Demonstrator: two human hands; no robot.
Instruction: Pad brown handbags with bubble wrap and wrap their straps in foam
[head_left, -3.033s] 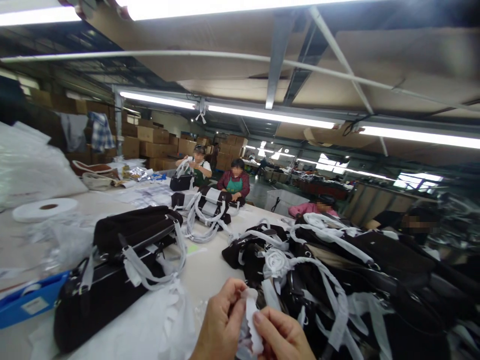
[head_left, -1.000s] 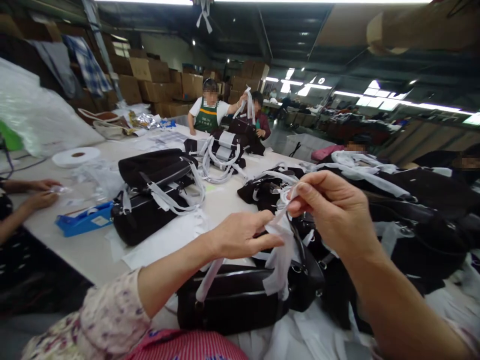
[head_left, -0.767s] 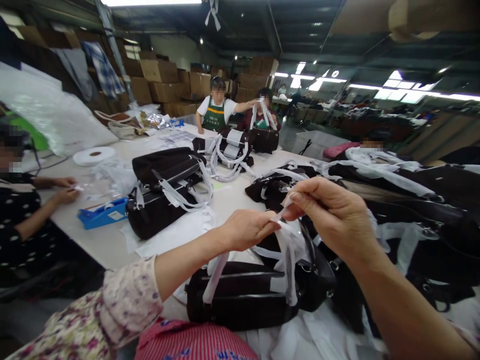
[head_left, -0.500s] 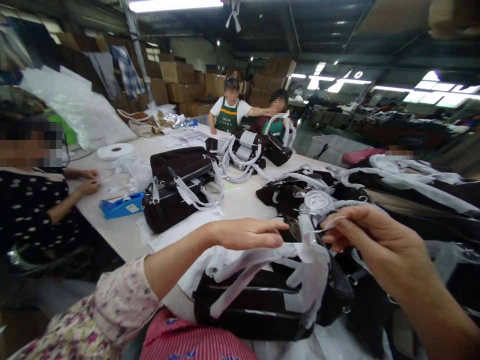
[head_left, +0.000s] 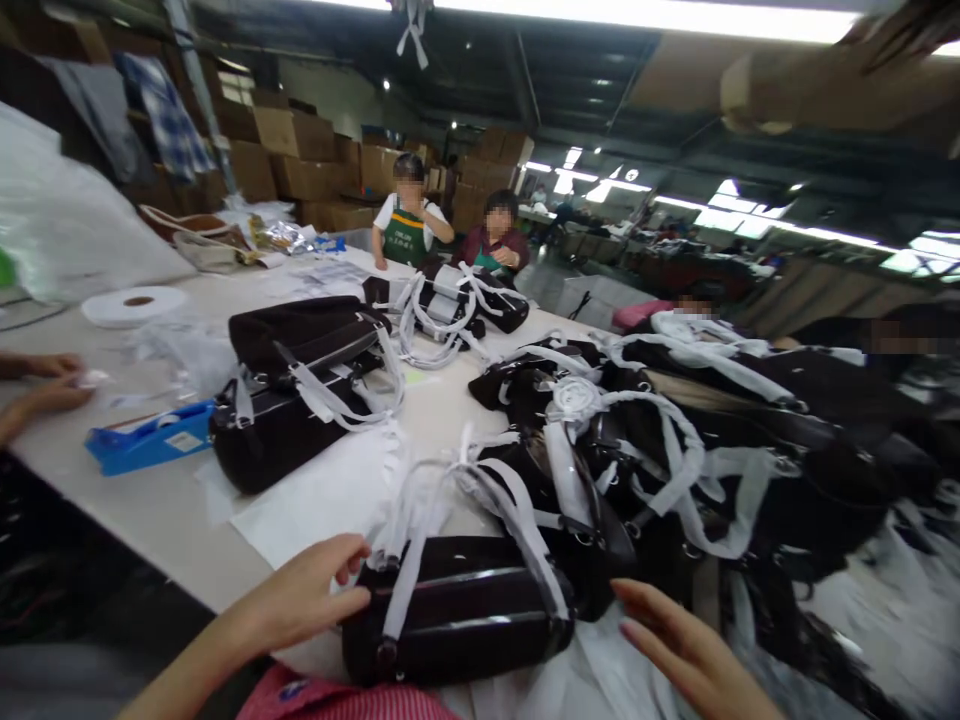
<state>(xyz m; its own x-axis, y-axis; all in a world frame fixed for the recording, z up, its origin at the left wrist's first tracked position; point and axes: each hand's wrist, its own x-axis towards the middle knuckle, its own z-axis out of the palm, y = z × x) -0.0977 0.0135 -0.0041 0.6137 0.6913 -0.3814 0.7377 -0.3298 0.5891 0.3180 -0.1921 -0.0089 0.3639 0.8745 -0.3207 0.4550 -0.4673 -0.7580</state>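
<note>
**Cluttered workshop, pale table (head_left: 450, 405), one dark near handbag (head_left: 461, 605)**

Striped red cloth (head_left: 345, 702) is showing below the near handbag, which is lying on the table right before me. My left hand (head_left: 315, 595) is hovering at its left end, half open, fingers curved, gripping nothing; I cannot tell whether the thumb is touching. My right hand (head_left: 686, 640) is hanging off the right end, well open, also gripping nothing. White-wrapped handles (head_left: 534, 550) are arching up from the bag. White sheets (head_left: 307, 510) are lying to its left; heaped dark handbags (head_left: 795, 480) are crowding the right. Farther left, a blue tape dispenser (head_left: 150, 437) is sitting beside another dark handbag (head_left: 292, 440). Across the table, two co-workers (head_left: 409, 238) are facing my way, and cardboard boxes (head_left: 300, 135) are rising behind.
</note>
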